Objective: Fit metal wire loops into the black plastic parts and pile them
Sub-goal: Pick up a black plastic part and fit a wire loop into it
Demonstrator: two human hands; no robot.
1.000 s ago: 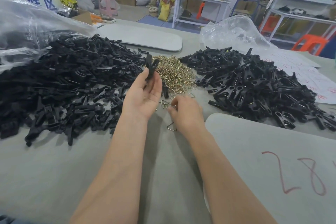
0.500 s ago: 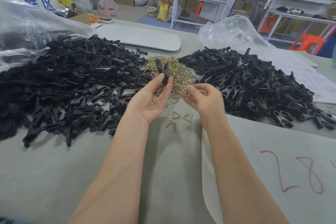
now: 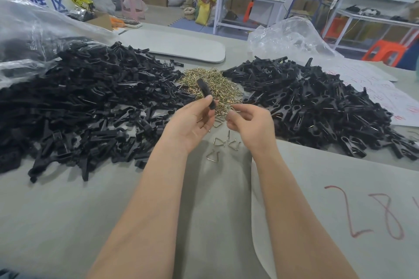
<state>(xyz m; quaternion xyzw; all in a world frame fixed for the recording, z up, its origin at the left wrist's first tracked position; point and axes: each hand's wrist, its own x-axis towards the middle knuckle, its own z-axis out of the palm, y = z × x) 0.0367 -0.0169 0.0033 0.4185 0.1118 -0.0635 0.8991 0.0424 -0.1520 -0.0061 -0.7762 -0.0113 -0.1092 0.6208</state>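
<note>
Gripping part: left hand (image 3: 190, 123) pinches the part (image 3: 204, 91) upright, above the loop heap (image 3: 218, 82).
Loop: right hand (image 3: 251, 123) fingers curled together; whether they hold one, unclear.
Risk: misaligned loop could spring off onto the surface (image 3: 68, 222).

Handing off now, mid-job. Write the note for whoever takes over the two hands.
Left hand: holds one black plastic part.
Right hand: pinches what looks like a metal wire loop, not yet fitted.
Heap of brass-coloured wire loops at centre; big pile of black parts on the left; pile on the right shows wire glints, likely finished ones.
Left to do: fit this loop, add it to the right pile, repeat.
</note>
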